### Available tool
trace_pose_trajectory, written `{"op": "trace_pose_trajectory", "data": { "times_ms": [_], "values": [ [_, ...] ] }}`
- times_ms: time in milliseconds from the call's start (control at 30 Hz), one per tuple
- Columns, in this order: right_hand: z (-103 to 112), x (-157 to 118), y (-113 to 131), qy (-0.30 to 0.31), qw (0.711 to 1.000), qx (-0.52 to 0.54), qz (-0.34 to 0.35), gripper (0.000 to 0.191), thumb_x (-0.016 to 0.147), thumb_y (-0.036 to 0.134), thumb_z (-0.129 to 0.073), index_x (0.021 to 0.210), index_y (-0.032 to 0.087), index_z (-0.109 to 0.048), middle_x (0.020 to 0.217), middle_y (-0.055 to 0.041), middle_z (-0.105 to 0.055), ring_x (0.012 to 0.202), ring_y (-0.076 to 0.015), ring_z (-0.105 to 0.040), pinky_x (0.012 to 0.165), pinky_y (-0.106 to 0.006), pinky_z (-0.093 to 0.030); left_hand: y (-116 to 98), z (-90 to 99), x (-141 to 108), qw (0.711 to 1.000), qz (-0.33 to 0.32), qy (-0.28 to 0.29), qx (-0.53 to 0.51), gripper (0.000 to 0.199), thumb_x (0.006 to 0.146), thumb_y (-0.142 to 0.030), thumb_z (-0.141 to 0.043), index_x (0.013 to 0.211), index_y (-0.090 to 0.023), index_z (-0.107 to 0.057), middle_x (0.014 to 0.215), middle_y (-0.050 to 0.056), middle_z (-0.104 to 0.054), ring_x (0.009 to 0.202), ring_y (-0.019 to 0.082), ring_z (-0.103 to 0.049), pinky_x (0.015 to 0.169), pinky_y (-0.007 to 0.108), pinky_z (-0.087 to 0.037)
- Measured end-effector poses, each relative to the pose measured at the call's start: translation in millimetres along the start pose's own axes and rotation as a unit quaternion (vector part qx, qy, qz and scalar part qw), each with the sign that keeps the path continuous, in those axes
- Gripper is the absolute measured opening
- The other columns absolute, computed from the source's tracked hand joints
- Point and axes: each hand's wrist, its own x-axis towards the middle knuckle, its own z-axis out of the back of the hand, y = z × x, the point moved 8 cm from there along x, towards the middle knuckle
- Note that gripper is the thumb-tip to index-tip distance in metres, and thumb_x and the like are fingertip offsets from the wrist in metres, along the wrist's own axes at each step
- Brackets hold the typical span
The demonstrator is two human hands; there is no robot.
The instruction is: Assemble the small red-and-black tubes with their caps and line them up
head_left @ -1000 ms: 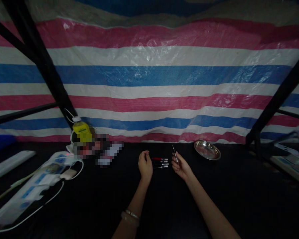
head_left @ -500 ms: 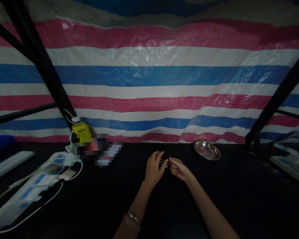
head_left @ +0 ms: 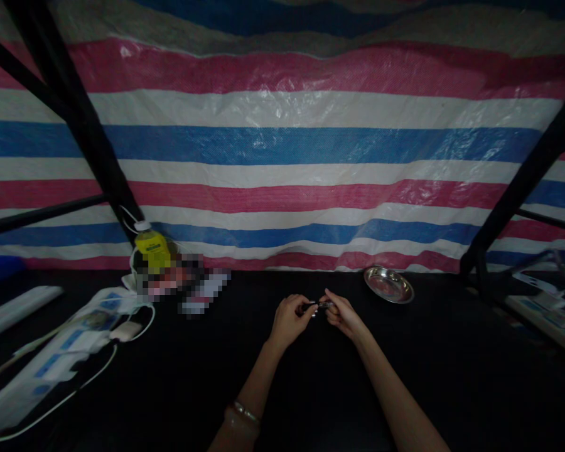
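Note:
Over the black tabletop, my left hand [head_left: 289,319] is closed, thumb and fingers pinched around a small dark object with bright glints [head_left: 314,307]. To its right, my right hand [head_left: 343,317] has its fingers curled around a small, thin shiny piece [head_left: 327,304]. The two pieces meet or nearly meet between my fingertips; whether they are one thing or two I cannot tell. Their kind is too small and dim to make out. A bracelet [head_left: 245,411] circles my left wrist.
A round metal dish [head_left: 388,284] lies beyond my right hand. At left are a white power strip [head_left: 59,361] with cables, a yellow bottle [head_left: 153,251] and blurred-out items [head_left: 204,292]. Black frame bars [head_left: 87,138] and a striped plastic sheet [head_left: 301,144] stand behind.
My left fingers have drawn in from a more spread pose around the small dark object. My right hand has turned slightly, and the thin shiny piece in it now shows.

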Motion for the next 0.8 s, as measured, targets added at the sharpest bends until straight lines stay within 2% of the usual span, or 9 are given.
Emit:
{"op": "trace_pose_trajectory", "data": {
  "times_ms": [67, 133, 267, 333, 400, 500, 567, 633, 800],
  "values": [
    [19, 5, 6, -0.078, 0.995, -0.029, 0.057, 0.041, 0.068, 0.056, -0.06, 0.072, 0.016, -0.059, 0.038, 0.013, -0.021, 0.032, -0.0029, -0.013, 0.034, -0.02, -0.007, 1, 1.8, 1, 0.999, -0.015, 0.009, 0.036, 0.021, 0.076, -0.041, -0.056, 0.074, -0.022, -0.063, 0.066, 0.002, -0.056, 0.068, 0.017, -0.051, 0.067, 0.029, -0.037],
    [36, 6, 15, -0.15, 0.977, -0.084, 0.129, 0.037, 0.07, 0.053, -0.055, 0.072, 0.016, -0.06, 0.04, 0.0113, -0.023, 0.033, -0.0045, -0.016, 0.035, -0.021, -0.009, 2, 4.4, 0, 0.998, -0.013, 0.018, 0.052, 0.02, 0.076, -0.041, -0.057, 0.076, -0.022, -0.064, 0.071, 0.003, -0.058, 0.074, 0.018, -0.053, 0.071, 0.031, -0.037],
    [44, -3, 28, -0.21, 0.915, -0.244, 0.241, 0.031, 0.079, 0.04, -0.039, 0.081, 0.018, -0.06, 0.045, 0.0075, -0.031, 0.039, -0.0096, -0.03, 0.039, -0.023, -0.022, 3, 9.1, -10, 0.995, -0.002, 0.056, 0.079, 0.021, 0.075, -0.043, -0.058, 0.081, -0.025, -0.066, 0.083, 0.004, -0.06, 0.085, 0.021, -0.053, 0.077, 0.035, -0.036],
    [39, -7, 29, -0.219, 0.872, -0.364, 0.241, 0.032, 0.081, 0.033, -0.032, 0.093, 0.019, -0.058, 0.048, 0.0059, -0.038, 0.043, -0.0124, -0.04, 0.045, -0.024, -0.029, 0, 10.9, -18, 0.992, -0.013, 0.078, 0.102, 0.022, 0.076, -0.045, -0.057, 0.083, -0.026, -0.065, 0.088, 0.003, -0.06, 0.089, 0.021, -0.052, 0.079, 0.036, -0.035],
    [32, -10, 29, -0.225, 0.821, -0.481, 0.21, 0.035, 0.083, 0.028, -0.028, 0.105, 0.02, -0.054, 0.053, 0.0036, -0.046, 0.051, -0.015, -0.049, 0.053, -0.026, -0.034, -3, 12.1, -26, 0.988, -0.026, 0.096, 0.117, 0.023, 0.076, -0.046, -0.057, 0.084, -0.026, -0.065, 0.09, 0.003, -0.058, 0.09, 0.02, -0.051, 0.08, 0.036, -0.033],
    [23, -11, 27, -0.226, 0.76, -0.589, 0.158, 0.038, 0.085, 0.021, -0.027, 0.115, 0.018, -0.049, 0.073, -0.0032, -0.061, 0.07, -0.0182, -0.059, 0.064, -0.028, -0.038, -3, 11.5, -37, 0.984, -0.036, 0.115, 0.132, 0.022, 0.077, -0.045, -0.058, 0.085, -0.025, -0.064, 0.092, 0.003, -0.056, 0.09, 0.02, -0.05, 0.079, 0.035, -0.033],
    [18, -9, 26, -0.221, 0.732, -0.628, 0.145, 0.038, 0.085, 0.018, -0.029, 0.118, 0.017, -0.048, 0.092, -0.0084, -0.064, 0.086, -0.0194, -0.059, 0.072, -0.028, -0.039, -2, 9.4, -41, 0.981, -0.044, 0.122, 0.144, 0.022, 0.077, -0.044, -0.059, 0.085, -0.024, -0.063, 0.092, 0.003, -0.055, 0.09, 0.019, -0.049, 0.079, 0.034, -0.032],
    [14, -7, 25, -0.213, 0.71, -0.656, 0.141, 0.038, 0.085, 0.016, -0.031, 0.119, 0.015, -0.048, 0.103, -0.0119, -0.062, 0.095, -0.021, -0.057, 0.077, -0.029, -0.039, -1, 6.4, -44, 0.978, -0.056, 0.126, 0.158, 0.02, 0.076, -0.042, -0.06, 0.084, -0.024, -0.063, 0.091, 0.002, -0.053, 0.089, 0.019, -0.048, 0.078, 0.034, -0.032],
    [11, -2, 20, -0.19, 0.67, -0.702, 0.146, 0.038, 0.084, 0.015, -0.034, 0.118, 0.013, -0.05, 0.101, -0.0129, -0.062, 0.097, -0.0229, -0.053, 0.08, -0.03, -0.037, 1, -0.1, -49, 0.969, -0.079, 0.129, 0.194, 0.018, 0.075, -0.037, -0.063, 0.086, -0.023, -0.06, 0.093, 0.002, -0.052, 0.09, 0.019, -0.047, 0.078, 0.034, -0.033]
  ]
}}
